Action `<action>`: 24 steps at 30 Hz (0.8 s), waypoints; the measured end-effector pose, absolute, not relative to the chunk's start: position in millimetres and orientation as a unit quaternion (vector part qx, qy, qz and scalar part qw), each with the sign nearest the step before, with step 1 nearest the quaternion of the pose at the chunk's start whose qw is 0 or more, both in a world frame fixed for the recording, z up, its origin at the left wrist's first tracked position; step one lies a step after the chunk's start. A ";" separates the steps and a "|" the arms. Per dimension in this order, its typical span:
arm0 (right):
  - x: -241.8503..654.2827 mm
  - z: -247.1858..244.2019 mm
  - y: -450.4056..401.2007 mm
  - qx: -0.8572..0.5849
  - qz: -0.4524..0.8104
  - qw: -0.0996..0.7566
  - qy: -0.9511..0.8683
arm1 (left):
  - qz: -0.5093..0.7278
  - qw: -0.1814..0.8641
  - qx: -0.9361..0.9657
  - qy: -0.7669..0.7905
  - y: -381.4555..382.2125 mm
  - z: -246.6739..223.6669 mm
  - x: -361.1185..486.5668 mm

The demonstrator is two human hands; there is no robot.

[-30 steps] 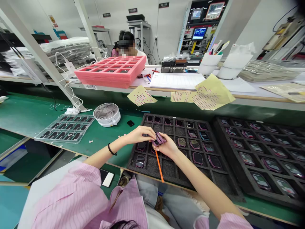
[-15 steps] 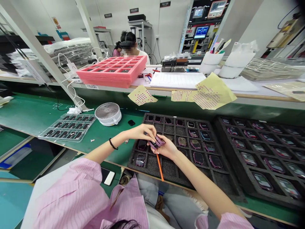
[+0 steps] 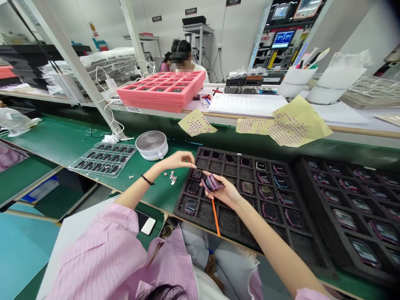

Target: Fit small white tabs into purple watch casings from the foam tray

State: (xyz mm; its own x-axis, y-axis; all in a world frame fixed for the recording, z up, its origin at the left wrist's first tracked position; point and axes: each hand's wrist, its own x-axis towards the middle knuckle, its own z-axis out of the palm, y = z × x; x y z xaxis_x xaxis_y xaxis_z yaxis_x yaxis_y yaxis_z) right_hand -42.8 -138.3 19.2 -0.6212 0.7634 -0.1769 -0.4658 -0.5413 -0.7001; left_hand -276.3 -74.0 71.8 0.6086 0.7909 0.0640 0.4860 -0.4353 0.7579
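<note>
My right hand (image 3: 229, 192) is closed around several purple watch cases (image 3: 211, 183), stacked together above the black foam tray (image 3: 218, 170). Below these cases, an orange stick (image 3: 216, 218) slants toward the tray's front edge; whether my hand grips it is unclear. My left hand (image 3: 183, 159) hovers at the tray's left edge, thumb and curled index finger apart, with nothing visible between them. Just beneath its fingertips, a dark-faced watch (image 3: 196, 173) sits in a tray compartment. Other watches, mostly purple-rimmed, fill many of the compartments.
A second foam tray (image 3: 340, 173) of watches stands at right. Small pale pieces (image 3: 172, 178) lie left of my tray, near a white fan (image 3: 151, 145) and a clear tray (image 3: 103, 159) of black parts. Behind rises a shelf with pink foam (image 3: 162, 102). A co-worker (image 3: 184, 58) sits beyond.
My left hand has drawn away from the watch cases, up and to the left. My right hand still holds them. The view has shifted, so the scene sits further right.
</note>
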 end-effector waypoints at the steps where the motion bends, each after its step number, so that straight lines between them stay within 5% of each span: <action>1: -41.1 19.7 -136.9 -0.250 0.838 0.379 -0.304 | 0.206 0.304 0.819 0.442 -74.2 67.8 -293.7; 9: -34.8 22.2 -131.0 -0.275 0.837 0.413 -0.230 | -0.016 0.014 0.787 0.617 -116.0 12.2 -358.9; 20: -37.7 14.8 -129.6 -0.275 0.835 0.405 -0.250 | -0.023 -0.027 0.781 0.624 -128.5 12.6 -346.2; 24: -37.5 12.8 -128.7 -0.262 0.848 0.384 -0.257 | 0.119 -0.018 0.848 0.516 -136.4 47.1 -312.5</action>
State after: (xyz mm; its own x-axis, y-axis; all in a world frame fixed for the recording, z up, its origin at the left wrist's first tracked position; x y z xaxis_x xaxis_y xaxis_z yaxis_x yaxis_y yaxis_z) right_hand -37.5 -128.7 12.8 -0.5686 0.7847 -0.2468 -0.5157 -0.5738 -0.6363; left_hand -312.5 -136.4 47.1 0.4381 0.8712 0.2216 0.8800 -0.4660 0.0920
